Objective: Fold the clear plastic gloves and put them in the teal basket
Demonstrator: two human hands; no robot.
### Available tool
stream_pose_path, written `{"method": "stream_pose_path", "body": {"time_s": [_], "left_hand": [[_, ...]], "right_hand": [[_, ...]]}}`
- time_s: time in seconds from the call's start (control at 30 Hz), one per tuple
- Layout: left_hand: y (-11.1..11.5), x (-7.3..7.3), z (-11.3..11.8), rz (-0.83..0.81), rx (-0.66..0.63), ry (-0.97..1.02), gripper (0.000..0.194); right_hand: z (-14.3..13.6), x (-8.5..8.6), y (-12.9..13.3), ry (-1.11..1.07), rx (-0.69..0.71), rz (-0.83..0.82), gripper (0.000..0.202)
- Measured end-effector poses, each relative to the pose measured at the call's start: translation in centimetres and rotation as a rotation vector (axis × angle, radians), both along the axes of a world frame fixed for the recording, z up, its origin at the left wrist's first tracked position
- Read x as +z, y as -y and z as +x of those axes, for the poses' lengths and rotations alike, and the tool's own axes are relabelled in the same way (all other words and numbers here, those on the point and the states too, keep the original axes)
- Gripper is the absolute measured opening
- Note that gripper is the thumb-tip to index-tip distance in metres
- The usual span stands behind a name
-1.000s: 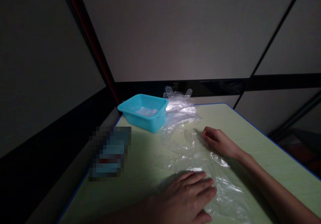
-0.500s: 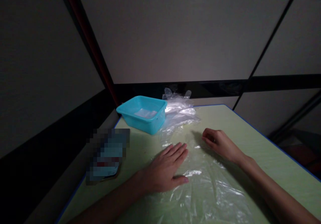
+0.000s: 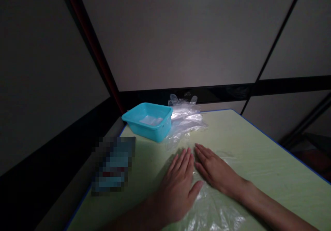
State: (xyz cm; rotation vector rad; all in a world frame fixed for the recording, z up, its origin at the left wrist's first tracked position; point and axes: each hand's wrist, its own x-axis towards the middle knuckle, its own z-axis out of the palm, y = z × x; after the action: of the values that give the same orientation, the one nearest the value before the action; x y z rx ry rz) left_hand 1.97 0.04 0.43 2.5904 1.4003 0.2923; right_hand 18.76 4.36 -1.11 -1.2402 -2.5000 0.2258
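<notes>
A clear, thin plastic sheet or bag (image 3: pixel 216 210) lies wrinkled on the pale green table (image 3: pixel 258 148), partly hidden under my hands. My left hand (image 3: pixel 179 186) rests over its left side, fingers stretched forward and thumb out to the right. Beside it, my right hand (image 3: pixel 216 167) lies flat on the plastic, its fingers extended toward the upper left. The fingertips of both hands are close together. Neither hand grips anything.
At the back left stands a turquoise plastic basin (image 3: pixel 147 124) with some clear plastic inside. A pile of clear plastic gloves (image 3: pixel 184 115) lies to its right. A pixelated flat object (image 3: pixel 115 165) is at the left edge. Wall panels rise behind the table.
My right hand has come down and left from a curled pose and now lies flat beside the left. My left hand has shifted slightly toward me. Less of the plastic is spread out in view.
</notes>
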Motion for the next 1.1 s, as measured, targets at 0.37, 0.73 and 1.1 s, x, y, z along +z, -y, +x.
{"method": "stream_pose_path", "body": {"time_s": [0.37,0.73,1.1], "left_hand": [[-4.2,-1.7,-2.7,0.038,-0.098,0.047,0.051],[-4.2,-1.8,-2.6,0.111,-0.087,-0.068,0.056],[-4.2,-1.7,-2.7,0.086,-0.089,-0.151,0.057]], "right_hand": [[0.1,0.7,-0.4,0.032,0.2,0.004,0.056],[-0.7,-1.0,0.7,0.1,0.137,0.068,0.06],[5.0,-1.6,-0.4,0.168,-0.017,0.072,0.058]]}}
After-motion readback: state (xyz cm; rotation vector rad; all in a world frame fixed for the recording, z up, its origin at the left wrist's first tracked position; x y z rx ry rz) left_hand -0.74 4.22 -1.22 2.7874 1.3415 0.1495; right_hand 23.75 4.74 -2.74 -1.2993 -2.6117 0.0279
